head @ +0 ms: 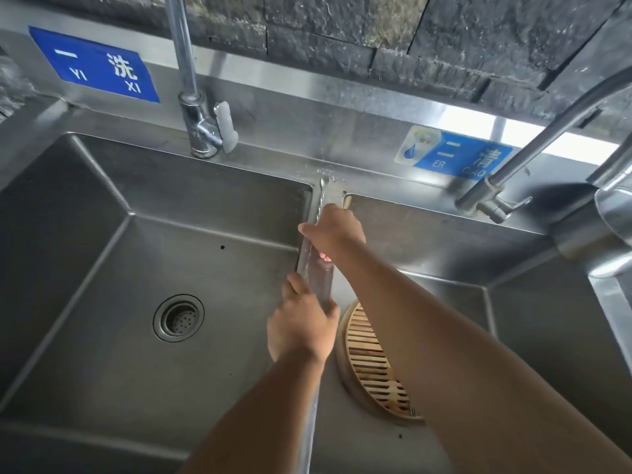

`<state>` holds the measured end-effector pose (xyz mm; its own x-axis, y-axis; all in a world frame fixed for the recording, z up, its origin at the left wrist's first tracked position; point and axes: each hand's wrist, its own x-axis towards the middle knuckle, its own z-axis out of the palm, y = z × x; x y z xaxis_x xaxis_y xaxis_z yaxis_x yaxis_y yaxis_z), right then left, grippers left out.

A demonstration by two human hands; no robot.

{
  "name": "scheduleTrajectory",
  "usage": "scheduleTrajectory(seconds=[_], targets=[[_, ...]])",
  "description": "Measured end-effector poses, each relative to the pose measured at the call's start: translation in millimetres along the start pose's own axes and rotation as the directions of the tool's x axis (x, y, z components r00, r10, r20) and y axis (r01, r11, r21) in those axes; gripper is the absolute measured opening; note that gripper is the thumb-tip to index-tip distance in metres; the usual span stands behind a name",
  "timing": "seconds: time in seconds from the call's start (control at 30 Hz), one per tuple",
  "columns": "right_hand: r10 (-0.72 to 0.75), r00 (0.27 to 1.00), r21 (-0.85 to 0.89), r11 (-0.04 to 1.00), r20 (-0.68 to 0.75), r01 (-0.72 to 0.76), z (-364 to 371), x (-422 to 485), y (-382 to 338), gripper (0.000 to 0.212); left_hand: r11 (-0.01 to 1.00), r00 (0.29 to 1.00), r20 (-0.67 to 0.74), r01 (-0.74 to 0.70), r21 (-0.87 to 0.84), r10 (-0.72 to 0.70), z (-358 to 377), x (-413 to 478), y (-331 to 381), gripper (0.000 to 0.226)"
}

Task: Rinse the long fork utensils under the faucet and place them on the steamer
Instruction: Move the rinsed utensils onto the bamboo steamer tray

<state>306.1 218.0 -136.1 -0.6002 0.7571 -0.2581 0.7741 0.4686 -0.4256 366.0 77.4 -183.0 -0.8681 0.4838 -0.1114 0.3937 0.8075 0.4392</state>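
Observation:
A blurred bundle of long fork utensils (pixel 319 282) runs along the divider between the two sink basins. My left hand (pixel 301 330) is closed around its near end. My right hand (pixel 333 229) grips the far part, and a pale wooden tip (pixel 347 202) sticks out beyond the fingers. A streak of running water (pixel 321 196) falls over the utensils, and droplets lie on the ledge behind. The round bamboo steamer (pixel 367 364) lies in the right basin just right of my left hand. My right forearm hides part of it.
The left sink basin (pixel 102 268) has a round drain strainer (pixel 178 318). One faucet (pixel 198 124) stands behind the left basin, another faucet (pixel 492 196) behind the right one. Blue labels (pixel 99 68) are stuck to the steel backsplash. A steel object (pixel 612 213) sits at the right edge.

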Motion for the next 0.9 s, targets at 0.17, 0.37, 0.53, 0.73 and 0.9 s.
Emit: scheduleTrajectory(seconds=[0.17, 0.37, 0.53, 0.73, 0.9], targets=[[0.059, 0.998, -0.077, 0.995, -0.018, -0.060, 1.2, 0.7, -9.3, 0.030, 0.999, 1.000, 0.006, 0.003, -0.037, -0.003, -0.8, 0.1, -0.5, 0.062], [0.109, 0.994, -0.011, 0.994, -0.021, -0.109, 0.6, 3.1, -13.3, 0.033, 0.997, 1.000, -0.003, -0.012, -0.071, 0.012, 0.3, 0.2, -2.4, 0.061], [0.055, 0.998, 0.044, 0.998, -0.042, -0.053, -4.8, 0.4, -9.4, 0.014, 0.998, 1.000, 0.000, -0.004, -0.056, 0.004, 0.3, 0.7, -1.7, 0.060], [0.035, 0.987, 0.169, 0.986, -0.159, -0.008, -36.7, 0.3, 16.0, 0.004, 1.000, 1.000, -0.005, -0.004, -0.013, 0.004, 1.8, 1.7, -3.8, 0.060], [0.053, 0.972, 0.128, 0.991, -0.228, -0.024, -54.1, -5.0, 67.5, 0.017, 1.000, 1.000, 0.004, -0.015, 0.001, 0.015, 2.0, 2.1, -1.3, 0.062]])
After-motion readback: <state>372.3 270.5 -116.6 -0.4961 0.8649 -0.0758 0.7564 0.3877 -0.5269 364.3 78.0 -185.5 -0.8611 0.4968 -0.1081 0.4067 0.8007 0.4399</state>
